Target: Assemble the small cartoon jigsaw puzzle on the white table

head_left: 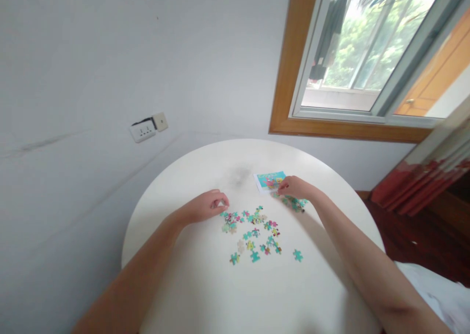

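Note:
Several small teal and multicoloured puzzle pieces [255,231] lie scattered in the middle of a round white table [191,285]. My left hand [209,205] rests on the table at the left edge of the pieces, fingers curled in with fingertips pinched together; whether they hold anything is hidden. My right hand [295,188] lies at the far right, fingers closed in a pinch beside a small picture card [270,180] and over a cluster of joined pieces [293,204]. One lone teal piece [297,255] lies apart, nearer me.
A grey wall with a white socket strip [143,130] stands behind the table. A wood-framed window [352,79] is at the upper right, and a red-patterned curtain [422,177] hangs to the right over dark flooring.

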`<state>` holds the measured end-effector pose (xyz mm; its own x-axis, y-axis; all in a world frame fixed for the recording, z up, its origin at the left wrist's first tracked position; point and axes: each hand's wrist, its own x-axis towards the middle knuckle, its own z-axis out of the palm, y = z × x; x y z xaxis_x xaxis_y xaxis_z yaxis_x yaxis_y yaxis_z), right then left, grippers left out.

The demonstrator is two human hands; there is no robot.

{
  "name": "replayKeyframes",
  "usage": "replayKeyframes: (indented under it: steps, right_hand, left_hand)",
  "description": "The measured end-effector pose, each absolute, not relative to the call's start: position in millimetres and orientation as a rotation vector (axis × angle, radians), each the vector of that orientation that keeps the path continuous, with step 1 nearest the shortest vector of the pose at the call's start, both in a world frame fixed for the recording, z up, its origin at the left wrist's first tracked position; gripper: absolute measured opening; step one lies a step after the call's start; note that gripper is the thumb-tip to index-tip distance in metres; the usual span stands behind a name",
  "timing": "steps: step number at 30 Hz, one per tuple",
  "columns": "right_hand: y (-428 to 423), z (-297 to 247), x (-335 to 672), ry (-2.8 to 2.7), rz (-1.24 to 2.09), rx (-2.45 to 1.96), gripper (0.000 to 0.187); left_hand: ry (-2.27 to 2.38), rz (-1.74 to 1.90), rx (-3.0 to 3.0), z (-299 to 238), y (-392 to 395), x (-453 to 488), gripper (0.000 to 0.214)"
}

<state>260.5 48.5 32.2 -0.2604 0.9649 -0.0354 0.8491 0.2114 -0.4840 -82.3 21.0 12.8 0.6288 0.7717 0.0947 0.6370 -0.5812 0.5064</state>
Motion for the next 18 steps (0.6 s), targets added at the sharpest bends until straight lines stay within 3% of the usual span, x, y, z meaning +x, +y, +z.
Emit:
replayKeyframes:
  steps: [12,18]
  right_hand:
    - [47.4,31.7,272.0,-2.153,0.350,-1.906,0.015]
    - [26.1,44.3,229.8,-2.336,0.319,-1.538,0.022]
  left_hand:
    - [1.134,0.445,2.391,15.5,19.4,-82.0,0.031]
    - [1.052,0.381,2.368,14.9,20.6,-84.9,0.033]
